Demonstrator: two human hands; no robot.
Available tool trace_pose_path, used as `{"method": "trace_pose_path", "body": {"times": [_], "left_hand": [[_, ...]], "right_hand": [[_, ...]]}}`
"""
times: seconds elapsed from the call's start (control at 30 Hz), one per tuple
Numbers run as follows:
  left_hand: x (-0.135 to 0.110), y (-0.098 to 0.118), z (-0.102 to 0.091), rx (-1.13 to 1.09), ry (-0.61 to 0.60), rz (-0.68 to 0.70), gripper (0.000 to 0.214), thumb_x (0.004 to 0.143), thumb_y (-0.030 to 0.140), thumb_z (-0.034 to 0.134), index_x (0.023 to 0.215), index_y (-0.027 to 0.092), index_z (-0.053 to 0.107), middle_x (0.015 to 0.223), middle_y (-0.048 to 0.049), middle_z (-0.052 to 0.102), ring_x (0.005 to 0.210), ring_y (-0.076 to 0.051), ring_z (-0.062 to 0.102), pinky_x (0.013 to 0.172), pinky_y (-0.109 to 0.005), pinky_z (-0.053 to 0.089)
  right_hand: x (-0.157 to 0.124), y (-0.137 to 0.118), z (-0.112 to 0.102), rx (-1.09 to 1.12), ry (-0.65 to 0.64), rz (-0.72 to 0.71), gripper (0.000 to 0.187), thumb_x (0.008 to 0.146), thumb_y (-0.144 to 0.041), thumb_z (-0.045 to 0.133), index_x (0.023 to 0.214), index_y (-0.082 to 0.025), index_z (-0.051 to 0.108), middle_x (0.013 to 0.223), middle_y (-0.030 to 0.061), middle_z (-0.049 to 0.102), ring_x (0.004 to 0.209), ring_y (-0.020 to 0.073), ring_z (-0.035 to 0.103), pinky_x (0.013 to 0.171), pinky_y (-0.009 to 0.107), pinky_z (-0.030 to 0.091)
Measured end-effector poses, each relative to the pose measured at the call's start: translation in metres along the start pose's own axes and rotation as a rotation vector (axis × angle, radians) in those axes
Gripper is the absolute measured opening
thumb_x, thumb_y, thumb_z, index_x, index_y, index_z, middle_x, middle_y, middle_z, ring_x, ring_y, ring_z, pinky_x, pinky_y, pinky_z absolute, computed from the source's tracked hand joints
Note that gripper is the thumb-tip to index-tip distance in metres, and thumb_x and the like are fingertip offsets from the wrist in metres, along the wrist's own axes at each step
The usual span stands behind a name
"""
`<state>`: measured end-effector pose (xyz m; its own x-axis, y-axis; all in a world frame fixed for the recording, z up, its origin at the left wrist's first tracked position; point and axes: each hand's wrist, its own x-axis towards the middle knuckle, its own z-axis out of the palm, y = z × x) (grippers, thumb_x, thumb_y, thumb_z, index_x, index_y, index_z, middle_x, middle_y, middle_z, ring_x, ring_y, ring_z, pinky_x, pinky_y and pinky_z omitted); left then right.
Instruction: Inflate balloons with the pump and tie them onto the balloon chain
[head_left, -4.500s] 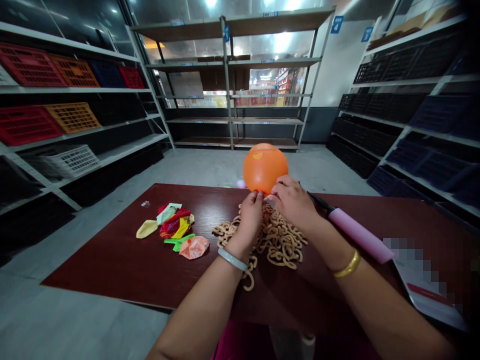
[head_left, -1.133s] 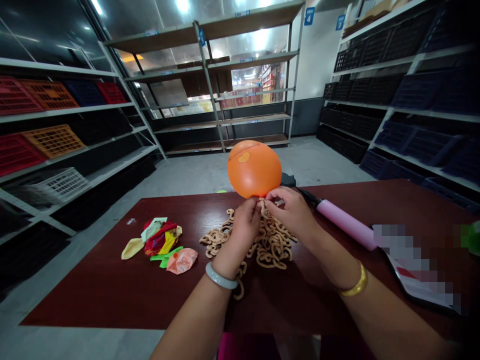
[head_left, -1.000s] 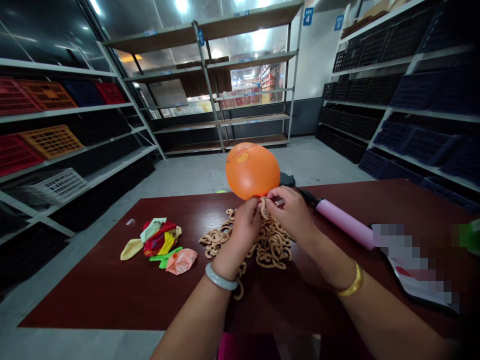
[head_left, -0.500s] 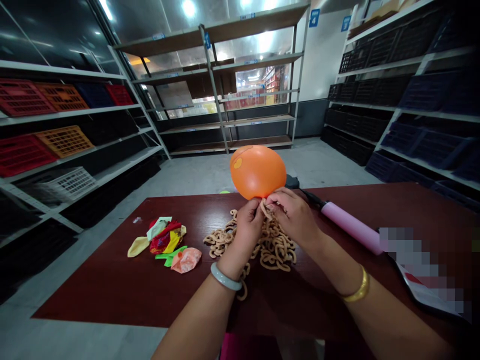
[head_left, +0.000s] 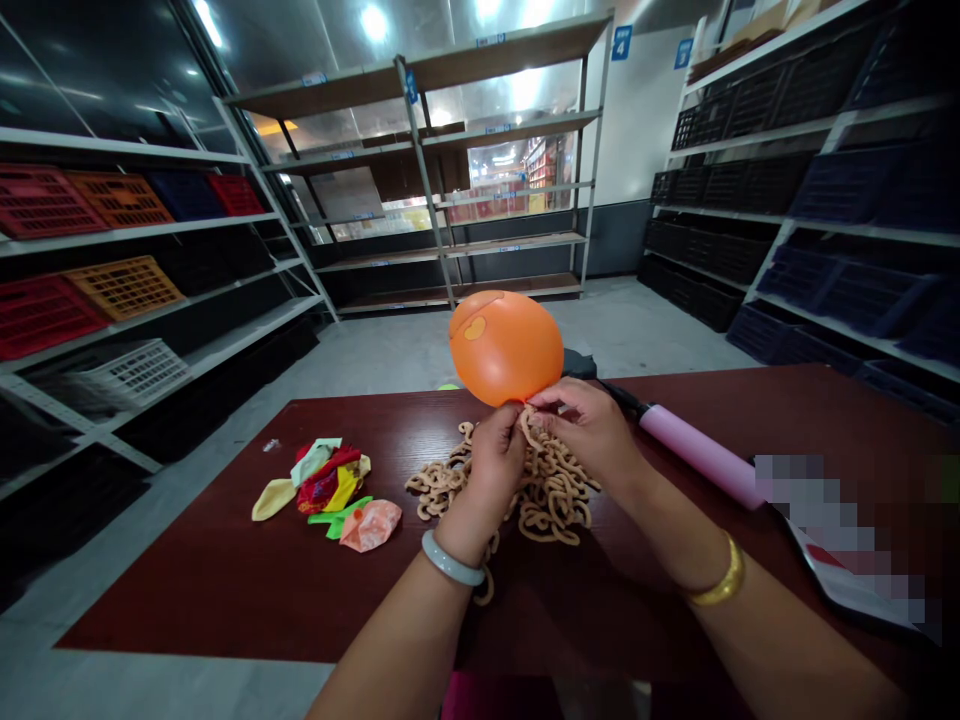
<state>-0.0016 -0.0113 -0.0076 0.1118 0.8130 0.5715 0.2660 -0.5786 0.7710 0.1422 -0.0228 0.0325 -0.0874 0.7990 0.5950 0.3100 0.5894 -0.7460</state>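
An inflated orange balloon (head_left: pixel 506 345) stands above my hands, its neck down between my fingertips. My left hand (head_left: pixel 496 450) is closed, thumb and fingers pinching at the balloon's neck. From the other side my right hand (head_left: pixel 589 425) pinches at the same spot, close to a strand of the tan cord. That cord (head_left: pixel 555 515), thick and coiled in many loops, lies heaped on the table beneath both hands. One end of it trails toward me past my left wrist. Exactly how cord and neck meet is hidden by my fingers.
Several uninflated balloons (head_left: pixel 330 490) lie in a pile on the dark red table (head_left: pixel 225 560), to the left. A pink cylinder with a black end (head_left: pixel 701 455) rests at the right, beside a blurred flat object (head_left: pixel 847 550). Shelves with crates (head_left: pixel 124 285) stand around.
The balloon has tipped slightly to the left and down. My fingers have shifted a little at its neck, and both hands keep their pinch.
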Motion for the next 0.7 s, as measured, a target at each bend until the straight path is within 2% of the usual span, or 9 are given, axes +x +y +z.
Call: {"method": "trace_pose_path", "body": {"times": [0.13, 0.3, 0.4, 0.47, 0.57, 0.7], "left_hand": [[0.0, -0.002, 0.002, 0.099, 0.036, 0.05, 0.015, 0.087, 0.018, 0.047, 0.086, 0.017, 0.062, 0.076, -0.0021, 0.061, 0.07, -0.014, 0.055, 0.066, -0.023, 0.04], [0.001, -0.002, 0.004, 0.159, 0.084, 0.066, 0.016, 0.089, 0.023, 0.048, 0.085, 0.017, 0.062, 0.076, -0.0025, 0.063, 0.069, -0.013, 0.057, 0.063, -0.023, 0.042], [0.002, 0.001, 0.003, 0.247, 0.072, 0.064, 0.021, 0.091, 0.029, 0.046, 0.088, 0.017, 0.063, 0.078, -0.0039, 0.064, 0.071, -0.015, 0.058, 0.065, -0.024, 0.042], [0.002, 0.004, 0.004, 0.316, 0.023, 0.065, 0.023, 0.092, 0.03, 0.045, 0.089, 0.017, 0.063, 0.078, -0.0047, 0.065, 0.071, -0.015, 0.059, 0.065, -0.025, 0.042], [0.001, 0.01, 0.008, 0.409, -0.113, 0.097, 0.021, 0.092, 0.027, 0.046, 0.089, 0.018, 0.064, 0.081, -0.0055, 0.067, 0.074, -0.016, 0.06, 0.066, -0.025, 0.041], [0.0, 0.014, 0.013, 0.446, -0.224, 0.112, 0.025, 0.093, 0.029, 0.043, 0.086, 0.019, 0.065, 0.078, -0.0049, 0.067, 0.072, -0.016, 0.06, 0.066, -0.025, 0.039]], "right_hand": [[-0.002, 0.002, 0.004, 0.18, 0.057, 0.108, 0.007, 0.07, -0.026, 0.072, 0.071, -0.021, 0.067, 0.083, 0.0027, 0.064, 0.08, 0.0162, 0.059, 0.066, 0.028, 0.047], [-0.004, 0.007, 0.012, 0.584, 0.15, 0.404, 0.018, 0.064, -0.031, 0.077, 0.071, -0.019, 0.066, 0.071, -0.0003, 0.065, 0.062, 0.0114, 0.057, 0.061, 0.026, 0.046], [-0.004, 0.006, 0.016, 0.788, 0.203, 0.507, 0.021, 0.062, -0.032, 0.078, 0.072, -0.019, 0.064, 0.065, -0.0018, 0.064, 0.057, 0.0103, 0.056, 0.059, 0.026, 0.046], [-0.003, 0.006, 0.016, 0.863, 0.262, 0.542, 0.023, 0.061, -0.031, 0.079, 0.073, -0.019, 0.063, 0.064, -0.0027, 0.062, 0.057, 0.0102, 0.055, 0.059, 0.026, 0.046], [-0.001, 0.011, 0.016, 0.903, 0.364, 0.56, 0.024, 0.062, -0.032, 0.078, 0.071, -0.02, 0.059, 0.061, -0.0044, 0.056, 0.052, 0.0091, 0.051, 0.052, 0.024, 0.044], [0.002, 0.023, 0.013, 0.903, 0.407, 0.554, 0.027, 0.063, -0.036, 0.076, 0.069, -0.02, 0.056, 0.059, -0.0056, 0.052, 0.049, 0.008, 0.046, 0.048, 0.023, 0.04]]}}
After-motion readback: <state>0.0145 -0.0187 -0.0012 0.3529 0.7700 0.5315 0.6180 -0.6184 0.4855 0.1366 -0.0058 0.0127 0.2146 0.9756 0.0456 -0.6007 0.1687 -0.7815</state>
